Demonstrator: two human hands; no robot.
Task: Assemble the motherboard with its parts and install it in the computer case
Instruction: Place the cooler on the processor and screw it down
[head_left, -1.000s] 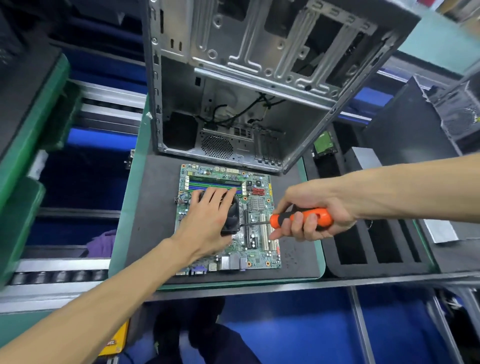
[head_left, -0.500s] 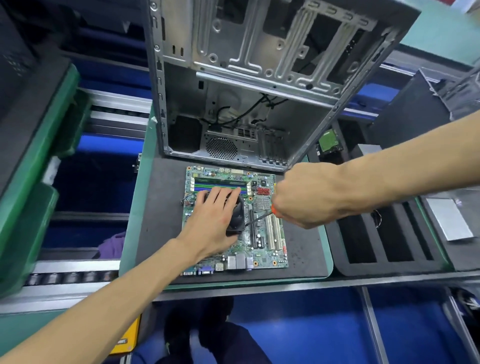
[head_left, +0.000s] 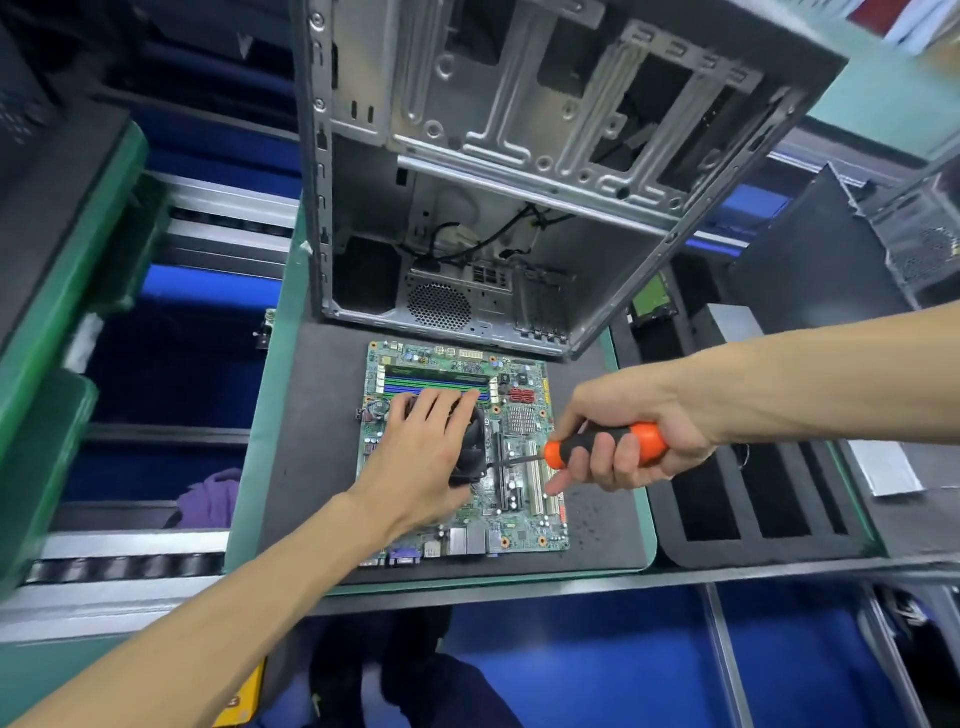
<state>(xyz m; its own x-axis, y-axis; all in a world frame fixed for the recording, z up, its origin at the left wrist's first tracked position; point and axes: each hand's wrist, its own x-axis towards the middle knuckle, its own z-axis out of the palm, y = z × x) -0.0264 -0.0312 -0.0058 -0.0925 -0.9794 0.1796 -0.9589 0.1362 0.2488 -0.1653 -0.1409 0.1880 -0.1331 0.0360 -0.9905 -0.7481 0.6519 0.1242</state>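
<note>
The right hand (head_left: 623, 441) grips an orange and black handled screwdriver (head_left: 605, 447), shaft lying nearly level and pointing left, tip at the near right corner of the black round cooler fan (head_left: 470, 447). The left hand (head_left: 428, 452) rests flat on that fan, fingers spread, steadying it on the green rectangular motherboard (head_left: 524, 514). The board lies on the dark mat surface (head_left: 311, 441), just near of the open grey metal computer case (head_left: 519, 171)

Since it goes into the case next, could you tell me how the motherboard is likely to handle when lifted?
The motherboard looks thin and flat, so probably light and fairly stiff. Its exposed slots and small components suggest fragility, so edges seem safest. The cooler fan under the left hand may make it heavier there.
</note>
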